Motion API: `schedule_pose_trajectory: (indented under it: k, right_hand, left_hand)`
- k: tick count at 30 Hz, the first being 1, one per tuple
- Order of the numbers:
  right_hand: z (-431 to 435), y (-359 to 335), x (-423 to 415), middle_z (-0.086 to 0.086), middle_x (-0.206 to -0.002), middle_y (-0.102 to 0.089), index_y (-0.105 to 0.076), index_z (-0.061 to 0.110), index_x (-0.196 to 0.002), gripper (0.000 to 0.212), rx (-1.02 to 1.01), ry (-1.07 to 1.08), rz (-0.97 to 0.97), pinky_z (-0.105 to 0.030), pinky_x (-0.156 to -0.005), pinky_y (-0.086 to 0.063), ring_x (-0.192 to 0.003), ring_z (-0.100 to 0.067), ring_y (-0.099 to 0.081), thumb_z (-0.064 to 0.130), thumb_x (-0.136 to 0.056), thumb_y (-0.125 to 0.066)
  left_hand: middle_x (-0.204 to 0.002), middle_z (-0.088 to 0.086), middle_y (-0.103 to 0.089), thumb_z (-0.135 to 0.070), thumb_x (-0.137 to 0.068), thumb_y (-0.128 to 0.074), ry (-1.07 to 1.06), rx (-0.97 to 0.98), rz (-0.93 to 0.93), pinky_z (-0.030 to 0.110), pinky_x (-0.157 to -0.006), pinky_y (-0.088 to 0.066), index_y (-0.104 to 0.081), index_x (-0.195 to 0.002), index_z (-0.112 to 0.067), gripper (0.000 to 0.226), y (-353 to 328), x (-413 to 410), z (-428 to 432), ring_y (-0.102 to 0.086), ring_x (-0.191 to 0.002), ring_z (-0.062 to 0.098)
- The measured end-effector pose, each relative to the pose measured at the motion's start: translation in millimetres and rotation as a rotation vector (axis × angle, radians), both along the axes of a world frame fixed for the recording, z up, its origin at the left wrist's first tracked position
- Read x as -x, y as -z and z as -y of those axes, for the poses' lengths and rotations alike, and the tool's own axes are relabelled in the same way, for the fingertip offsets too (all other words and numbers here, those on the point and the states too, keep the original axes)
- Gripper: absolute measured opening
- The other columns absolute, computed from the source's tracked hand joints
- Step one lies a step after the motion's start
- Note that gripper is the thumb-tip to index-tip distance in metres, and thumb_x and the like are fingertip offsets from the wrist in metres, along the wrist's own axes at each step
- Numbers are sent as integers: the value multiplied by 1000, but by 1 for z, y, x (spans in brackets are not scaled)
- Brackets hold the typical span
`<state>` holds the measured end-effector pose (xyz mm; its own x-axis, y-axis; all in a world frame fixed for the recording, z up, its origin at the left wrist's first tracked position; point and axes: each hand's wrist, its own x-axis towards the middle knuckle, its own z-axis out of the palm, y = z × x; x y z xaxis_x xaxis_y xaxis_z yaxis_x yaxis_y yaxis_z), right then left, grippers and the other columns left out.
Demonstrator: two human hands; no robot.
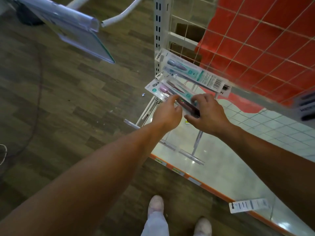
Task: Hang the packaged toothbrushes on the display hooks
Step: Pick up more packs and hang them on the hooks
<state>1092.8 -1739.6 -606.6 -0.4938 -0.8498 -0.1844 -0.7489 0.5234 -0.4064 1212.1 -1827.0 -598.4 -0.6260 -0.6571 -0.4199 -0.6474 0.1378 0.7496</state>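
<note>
Brown wood-plank floor point(68, 108). White rack point(157, 36) with wire squares over a red panel point(272, 40). Clear packs point(192, 72) printed teal and white, black-striped barcode point(217, 82), lilac, blue and maroon brushes point(171, 63). Glossy pale shelf point(213, 167) edged orange. White shoes point(156, 204).

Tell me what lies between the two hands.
In the head view, a toothbrush pack spans the gap between the left hand and right hand; both touch it.
</note>
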Motion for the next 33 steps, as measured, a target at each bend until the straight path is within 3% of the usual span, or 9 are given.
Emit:
schedule_pose_trajectory:
  k: [2,4,8,11,16,20,22,26,33]
  right_hand:
    - [-1,-2,-6,-7,-130,-42,-44,19,-128,56,12,11,31,-34,-93,-48,-114,-22,-46,39,-83,-71]
    - [-3,-3,-11,-8,-129,-41,-44,17,-126,50,31,18,61,-33,-90,-48,-116,-23,-46,33,-86,-69]
    - [-6,-3,-21,-11,-134,-41,-38,17,-136,55,37,36,170,-28,-86,-43,-115,-26,-50,23,-88,-66]
    - [-9,-12,-31,-7,-129,-52,-38,17,-139,54,65,65,336,-30,-88,-45,-108,-22,-56,14,-91,-62]
    - [-24,-37,-46,7,-101,-62,-50,21,-125,38,186,271,682,-33,-83,-54,-93,-13,-62,7,-91,-60]
    - [-40,-62,-54,1,-97,-65,-57,21,-115,25,289,396,773,-28,-71,-54,-87,-14,-65,15,-92,-61]
    - [-50,-75,-57,-1,-98,-67,-60,22,-111,17,328,453,815,-30,-70,-56,-87,-16,-67,22,-95,-57]
    - [-67,-101,-64,1,-93,-71,-64,25,-105,16,381,566,909,-29,-65,-52,-86,-15,-68,25,-99,-49]
    - [-97,-148,-71,-6,-100,-74,-67,19,-108,21,455,582,1073,-43,-86,-56,-97,-25,-70,11,-98,-50]
  left_hand:
    - [-138,0,-54,-26,-103,-45,-63,-27,-24,18,-72,-47,-38,-143,-31,41,0,-3,-2,-52,-100,8]
    - [-133,0,-58,-25,-101,-49,-146,-41,-44,29,-81,-57,-46,-138,-30,38,-1,-5,-5,-61,-102,13]
    - [-128,1,-61,-20,-95,-61,-273,-41,-86,38,-89,-57,-56,-131,-27,36,-3,-9,-10,-64,-107,20]
    - [-128,2,-60,-14,-90,-68,-278,-73,-145,32,-92,-54,-51,-132,-23,47,-10,-13,-17,-60,-114,19]
    - [-129,-2,-52,-4,-85,-71,-316,-144,-268,9,-68,-48,-31,-144,-31,76,-23,-23,-31,-53,-110,10]
    - [-127,-5,-50,-2,-83,-73,-408,-241,-356,6,-61,-50,-10,-151,-35,98,-44,-30,-42,-56,-109,8]
    - [-120,-3,-59,-4,-83,-73,-446,-329,-377,12,-62,-54,-17,-150,-29,90,-57,-33,-47,-64,-99,9]
    - [-111,9,-70,-3,-85,-71,-469,-475,-428,42,-81,-60,-53,-123,-12,43,-80,-37,-57,-72,-94,20]
    - [-106,8,-72,-1,-83,-71,-498,-600,-474,45,-84,-59,-61,-112,-16,33,-124,-41,-72,-71,-95,26]
